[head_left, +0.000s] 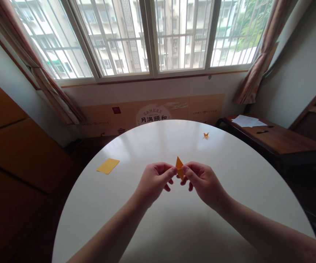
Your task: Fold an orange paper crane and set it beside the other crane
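Above round white tabletop (pixel 229 190), held clear of it: folded orange paper (pixel 179 165), pinched by fingers (pixel 170 171) of left hand (pixel 153 180) and right hand (pixel 203 182) — judged mid-fold; further creasing calls for aligned edges, firm pinch.

Left forearm (pixel 111 233) bare, rising from below-left toward the folded orange paper (pixel 179 165). Right forearm (pixel 256 228) bare, rising from below-right toward it. Left hand (pixel 153 181) just left of the paper, back of hand up, thumb and forefinger pinched on its left side, other fingers curled under. Right hand (pixel 202 181) just right of the paper, mirrored pose, thumb and forefinger pinched on its right side, rest tucked. Pinching fingertips nearly meet at the paper's middle. Wrists roughly straight.
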